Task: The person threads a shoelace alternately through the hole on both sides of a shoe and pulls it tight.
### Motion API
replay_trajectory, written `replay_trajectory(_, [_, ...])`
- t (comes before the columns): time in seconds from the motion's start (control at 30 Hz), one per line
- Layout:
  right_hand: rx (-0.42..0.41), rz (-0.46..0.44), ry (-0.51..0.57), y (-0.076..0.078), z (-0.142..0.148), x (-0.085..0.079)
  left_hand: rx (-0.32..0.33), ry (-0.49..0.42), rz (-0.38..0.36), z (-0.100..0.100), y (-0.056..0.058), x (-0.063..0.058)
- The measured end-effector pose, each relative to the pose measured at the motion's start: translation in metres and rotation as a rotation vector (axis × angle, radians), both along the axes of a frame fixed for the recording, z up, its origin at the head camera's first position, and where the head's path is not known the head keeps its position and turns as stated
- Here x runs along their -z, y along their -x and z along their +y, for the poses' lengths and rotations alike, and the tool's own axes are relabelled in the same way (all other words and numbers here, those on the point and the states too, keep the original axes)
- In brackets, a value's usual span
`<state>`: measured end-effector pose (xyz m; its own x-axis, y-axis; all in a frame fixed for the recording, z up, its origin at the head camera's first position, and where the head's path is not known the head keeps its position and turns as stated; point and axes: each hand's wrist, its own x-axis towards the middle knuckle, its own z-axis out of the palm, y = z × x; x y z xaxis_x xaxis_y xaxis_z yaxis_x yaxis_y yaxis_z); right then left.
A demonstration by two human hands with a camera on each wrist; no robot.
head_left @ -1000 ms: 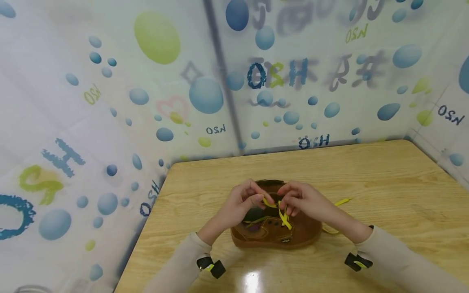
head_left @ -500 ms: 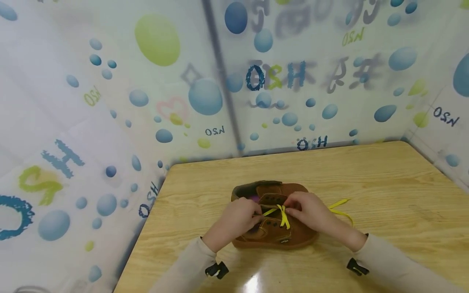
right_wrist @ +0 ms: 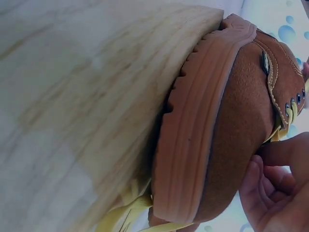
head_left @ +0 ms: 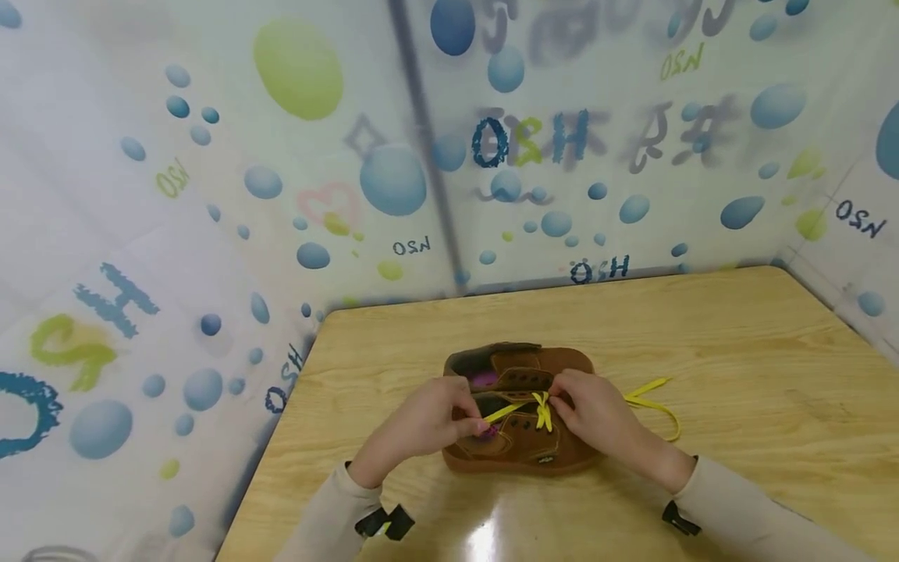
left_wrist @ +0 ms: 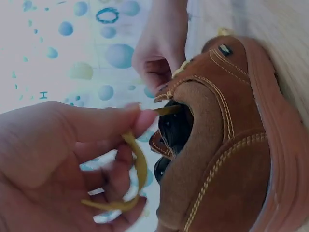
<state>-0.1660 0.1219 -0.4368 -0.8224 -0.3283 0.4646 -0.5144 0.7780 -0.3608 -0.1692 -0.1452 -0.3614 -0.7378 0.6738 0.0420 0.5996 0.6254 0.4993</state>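
Observation:
A brown shoe (head_left: 583, 445) with yellow stitching lies sideways on the table, toe to the right. A yellow shoelace (head_left: 542, 414) runs through its lower eyelets. My left hand (head_left: 431, 417) pinches one stretch of the lace between thumb and forefinger, over the shoe's opening; in the left wrist view the lace end (left_wrist: 141, 169) curls down past the fingers. My right hand (head_left: 593, 406) pinches near the lowest eyelets, at the lace; its fingertips (right_wrist: 256, 164) partly hide what they hold. Behind lies a second brown shoe (head_left: 569, 361), its eyelets showing no lace.
More yellow lace (head_left: 656, 406) lies on the wooden table (head_left: 744, 351) past the toes, to the right. Patterned wall sheeting (head_left: 393, 94) stands behind the table and at its left and right.
Both hands were close together above the shoe. They have come down and apart; the left hand has drawn its stretch of lace toward the heel, and the rear shoe shows more.

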Motion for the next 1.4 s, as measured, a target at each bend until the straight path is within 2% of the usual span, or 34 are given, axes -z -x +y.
replay_trajectory(0.13, [-0.006, 0.016, -0.009, -0.002, -0.002, -0.001, 0.069, -0.142, 0.0, -0.004, 0.005, -0.002])
replay_trajectory(0.23, [-0.009, 0.014, -0.008, -0.003, -0.004, -0.001, 0.086, -0.222, -0.072, -0.005, 0.006, -0.003])
replay_trajectory(0.27, [-0.007, 0.013, -0.01, -0.004, -0.004, -0.001, 0.092, -0.246, -0.123, -0.005, 0.006, -0.003])
replay_trajectory(0.4, [0.003, 0.005, -0.008, -0.004, -0.005, -0.004, 0.129, -0.413, -0.412, -0.003, 0.009, -0.003])
replay_trajectory(0.47, [0.007, 0.0, -0.017, -0.005, -0.004, -0.006, 0.13, -0.495, -0.498, -0.004, 0.009, -0.005])
replay_trajectory(0.57, [0.013, -0.004, -0.02, -0.008, -0.003, -0.01, 0.13, -0.57, -0.511, -0.006, 0.009, -0.008])
replay_trajectory(0.63, [0.007, 0.005, 0.011, -0.011, -0.002, -0.013, 0.128, -0.585, -0.503, -0.007, 0.008, -0.009])
replay_trajectory(0.77, [-0.105, 0.002, 0.119, -0.017, -0.005, -0.017, 0.161, -0.558, -0.507, -0.006, 0.007, -0.008])
replay_trajectory(0.87, [-0.226, -0.057, 0.141, -0.02, -0.008, -0.019, 0.196, -0.489, -0.467, -0.003, 0.007, -0.006])
replay_trajectory(0.93, [-0.264, -0.099, 0.129, -0.021, -0.009, -0.019, 0.221, -0.451, -0.435, 0.0, 0.007, -0.005])
replay_trajectory(1.03, [-0.273, -0.122, 0.117, -0.021, -0.011, -0.019, 0.249, -0.41, -0.395, 0.006, 0.007, -0.004])
replay_trajectory(1.13, [-0.251, -0.129, 0.115, -0.021, -0.012, -0.019, 0.231, -0.317, -0.301, 0.015, 0.005, -0.004])
replay_trajectory(1.23, [-0.24, -0.132, 0.116, -0.021, -0.013, -0.018, 0.18, -0.152, -0.132, 0.025, -0.001, -0.008])
replay_trajectory(1.4, [-0.235, -0.135, 0.135, -0.021, -0.014, -0.017, 0.108, 0.178, 0.227, 0.045, -0.01, -0.012])
